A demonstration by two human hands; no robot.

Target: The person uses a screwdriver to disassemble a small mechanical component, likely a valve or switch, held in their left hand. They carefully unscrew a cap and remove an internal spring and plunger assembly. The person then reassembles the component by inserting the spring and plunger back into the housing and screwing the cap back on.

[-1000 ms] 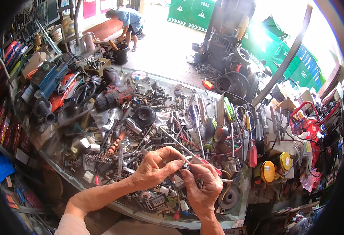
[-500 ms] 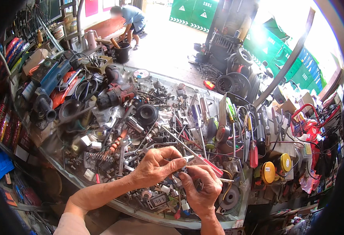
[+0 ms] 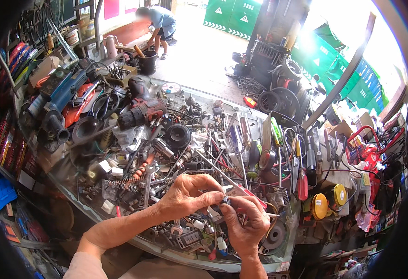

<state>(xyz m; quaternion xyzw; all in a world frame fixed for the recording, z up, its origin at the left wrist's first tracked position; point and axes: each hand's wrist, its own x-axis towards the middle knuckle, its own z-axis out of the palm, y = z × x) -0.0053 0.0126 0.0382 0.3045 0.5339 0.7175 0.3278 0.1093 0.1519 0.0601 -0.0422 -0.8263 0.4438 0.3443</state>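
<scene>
Above the near edge of the crowded desk, your two hands meet around one small dark piece — it sits between the fingertips, over the heap of loose metal parts. Your left hand is narrow, thumb and forefinger pinched at the piece; your right hand is narrow too, its thumb and bent fingers meeting it from the other side. Something pale shows just above the pinch, but whether it belongs to the piece I cannot tell. Handling so small a part probably calls for light, even pressure from both thumbs and steady wrists; a slip could lose it among the clutter below. Mind the red-handled tool beside your right knuckles, which a careless turn might nudge. As for writing, the green panels across the way carry white warning triangles and pale characters, and a yellow round lid to your right wears a white sticker too small to read — no marking is legible on the piece itself.
</scene>
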